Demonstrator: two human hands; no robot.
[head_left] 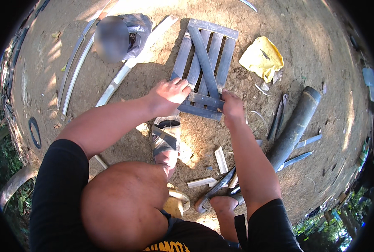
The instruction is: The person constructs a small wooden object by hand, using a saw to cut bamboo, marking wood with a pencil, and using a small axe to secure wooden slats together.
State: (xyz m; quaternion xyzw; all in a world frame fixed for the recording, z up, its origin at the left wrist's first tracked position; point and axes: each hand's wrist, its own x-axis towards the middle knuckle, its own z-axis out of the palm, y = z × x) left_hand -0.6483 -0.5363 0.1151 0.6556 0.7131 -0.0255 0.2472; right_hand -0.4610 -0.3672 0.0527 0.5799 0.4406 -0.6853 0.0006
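Note:
A dark grey slatted panel (214, 44) lies ahead of me, tilted a little to the right. Its lengthwise slats run between crosspieces, and a diagonal slat (203, 63) crosses over them. My left hand (170, 95) holds the panel's left side near its lower end, fingers curled over the edge. On the opposite side, my right hand (232, 105) grips the right end of the lower crosspieces (203, 101), thumb and fingers closed on it. The undersides of both grips are hidden.
Long pale strips (115, 84) and a black plastic bag (140, 31) lie left. To the right are a yellow bag (260, 56), dark-handled pliers (278, 117) and a thick dark tube (296, 122). Short offcuts (221, 160) and a curved-handled tool (216, 191) sit near my feet.

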